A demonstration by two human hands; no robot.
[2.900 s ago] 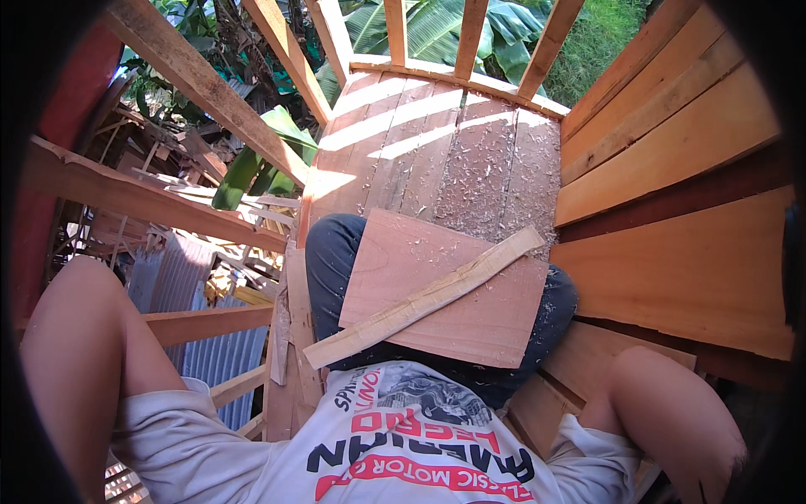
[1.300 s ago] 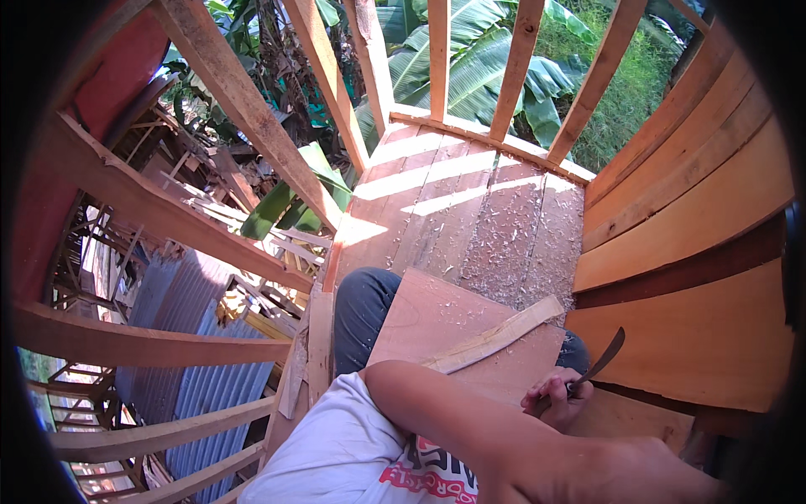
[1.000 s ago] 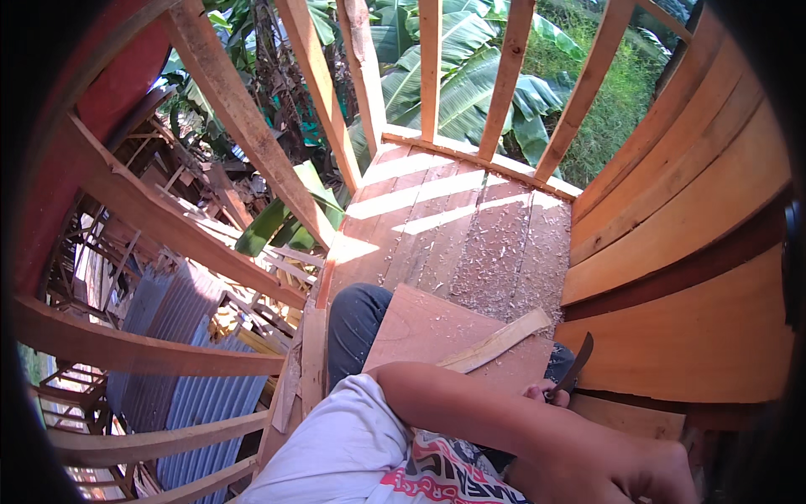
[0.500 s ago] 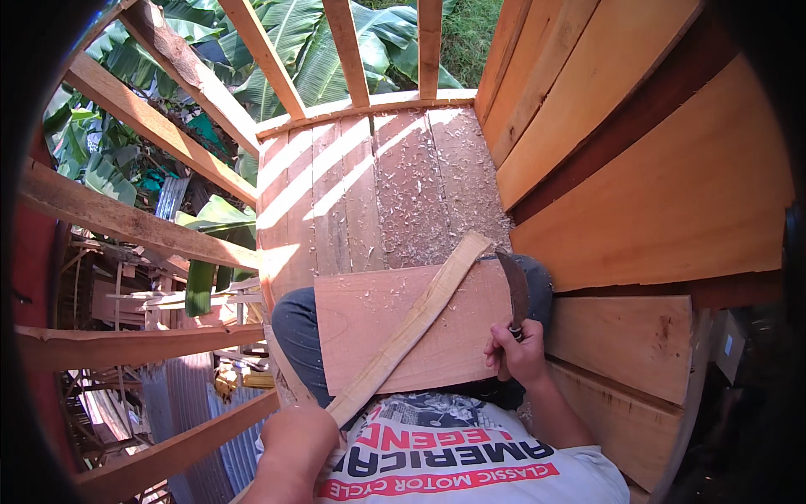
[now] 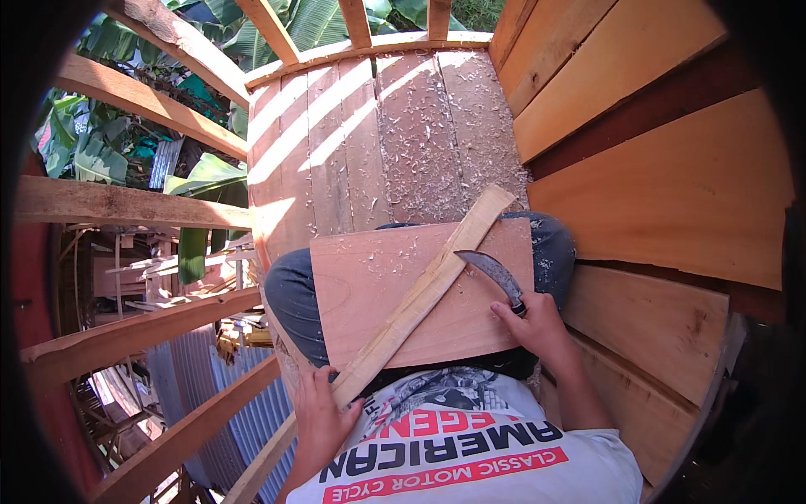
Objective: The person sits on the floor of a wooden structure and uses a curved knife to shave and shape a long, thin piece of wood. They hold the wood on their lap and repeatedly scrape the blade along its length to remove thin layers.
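A long, pale wooden strip (image 5: 428, 290) lies slantwise across a flat reddish-brown board (image 5: 361, 294) resting on my lap. My left hand (image 5: 323, 418) grips the strip's near end, thumb on one side and fingers on the other. In my right hand (image 5: 541, 328) is a curved knife (image 5: 495, 273) with a dark handle. Its blade points up and to the left, and the tip reaches the right edge of the strip; whether it touches the wood I cannot tell. Small shavings are scattered on the board.
Wood shavings cover much of the plank floor (image 5: 420, 143) ahead. A wooden railing (image 5: 151, 109) runs along the left and far side, with banana leaves (image 5: 210, 176) and corrugated sheets (image 5: 193, 395) beyond it. A plank wall (image 5: 663, 193) stands close on my right.
My right hand has turned the knife, swinging its tip leftward from beyond the board's edge to the strip. My left hand has shifted its hold at the near end. The view has tilted.
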